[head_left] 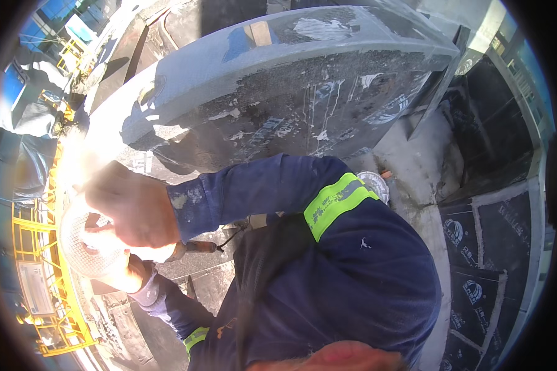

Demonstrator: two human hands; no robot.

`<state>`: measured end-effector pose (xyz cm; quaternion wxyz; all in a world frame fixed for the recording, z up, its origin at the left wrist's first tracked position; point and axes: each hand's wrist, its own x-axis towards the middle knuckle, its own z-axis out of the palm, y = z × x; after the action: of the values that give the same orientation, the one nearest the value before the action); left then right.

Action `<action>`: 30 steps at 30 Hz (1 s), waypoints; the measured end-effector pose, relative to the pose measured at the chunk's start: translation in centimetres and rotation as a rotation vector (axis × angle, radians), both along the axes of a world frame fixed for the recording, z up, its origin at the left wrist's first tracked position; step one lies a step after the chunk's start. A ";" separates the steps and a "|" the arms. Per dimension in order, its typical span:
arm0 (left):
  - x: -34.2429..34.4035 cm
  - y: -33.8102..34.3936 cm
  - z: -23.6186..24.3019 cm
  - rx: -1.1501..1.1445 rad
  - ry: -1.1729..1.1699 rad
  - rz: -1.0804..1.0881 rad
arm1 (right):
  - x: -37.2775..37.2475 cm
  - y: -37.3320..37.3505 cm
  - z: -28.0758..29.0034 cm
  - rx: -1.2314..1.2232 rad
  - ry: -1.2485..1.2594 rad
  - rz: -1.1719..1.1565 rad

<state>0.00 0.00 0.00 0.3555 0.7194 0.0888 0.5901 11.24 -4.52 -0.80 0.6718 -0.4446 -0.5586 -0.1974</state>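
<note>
Dark blue jacket [346,266] with yellow-green bands fills the near middle; both sleeves run left. Beyond it, a curved grey slab [260,102] spans the far side, its face blotched and flaking. Right: black panels [476,272] with pale printed marks and taped seams. Far left: yellow metal frame [65,290], bent by the lens.

Pale round piece [80,247], mesh-like surface — at left, against both hands, its larger part lying to their left.

Right hand [133,207]: on the far side, half closed, fingers bent onto the round piece beside a dark gap in it; holding it. Left hand [129,275]: on the near side, at the lower edge of the round piece. How far its fingers are spread, and whether they grip — cannot tell; they are mostly covered.

Small orange-and-dark handle [198,247] with a black cord, just right of the hands; its link to the round piece is hidden. Strong glare washes out knuckles and fingertips. Left forearm partly hidden by the body.
</note>
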 end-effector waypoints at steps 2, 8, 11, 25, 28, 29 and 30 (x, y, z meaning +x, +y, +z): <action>-0.3 -0.5 -0.3 -0.075 -0.014 -0.009 | 1.4 -0.4 0.3 0.082 -0.256 0.055; 1.3 -1.8 -0.3 -0.290 -0.199 0.009 | 5.4 -2.4 1.3 0.092 -0.471 0.146; 1.2 -0.7 -0.2 -0.175 0.004 0.021 | 6.3 -1.8 1.7 0.186 -0.390 0.259; -1.7 -0.7 -1.4 -0.149 0.290 0.268 | 5.1 3.5 3.4 0.346 -0.882 0.230; -0.1 -1.1 -2.0 -0.321 -0.107 0.100 | 3.9 3.2 2.1 0.263 -0.535 0.299; -0.1 -0.6 -1.8 -0.328 -0.001 0.192 | 3.1 3.3 1.9 0.264 -0.347 0.356; -0.2 -0.1 -1.6 -0.252 0.022 0.235 | 2.9 3.3 1.9 0.223 -0.251 0.366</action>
<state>-0.24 -0.14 -1.60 0.3706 0.6604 0.2494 0.6036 14.14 -1.23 1.08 0.6666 -0.2313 -0.6836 -0.1865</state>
